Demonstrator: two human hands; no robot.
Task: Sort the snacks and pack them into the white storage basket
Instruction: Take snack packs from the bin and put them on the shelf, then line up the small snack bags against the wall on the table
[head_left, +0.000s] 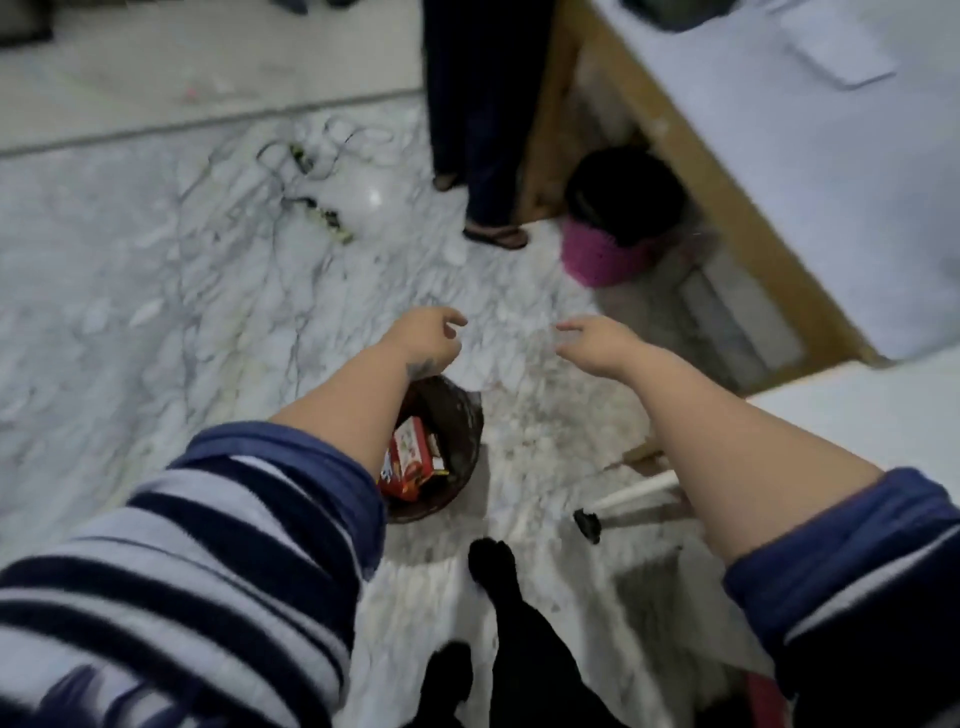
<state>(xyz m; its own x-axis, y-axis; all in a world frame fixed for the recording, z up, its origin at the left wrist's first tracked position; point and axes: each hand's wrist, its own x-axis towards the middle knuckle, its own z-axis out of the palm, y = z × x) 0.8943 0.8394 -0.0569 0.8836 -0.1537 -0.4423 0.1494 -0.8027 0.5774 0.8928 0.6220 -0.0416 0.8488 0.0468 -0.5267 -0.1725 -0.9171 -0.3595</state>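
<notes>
Both my arms stretch forward over a marble floor. My left hand hangs with loosely curled fingers and holds nothing. My right hand is also empty, its fingers apart and pointing left. Below my left forearm stands a dark round bin holding a red snack box and other wrappers. No white storage basket is in view. The picture is blurred by motion.
A person stands at the back, feet in sandals. A pink basket with a black bag sits by a wooden-edged table. Cables and a power strip lie on the floor at left. A white stool leg is at right.
</notes>
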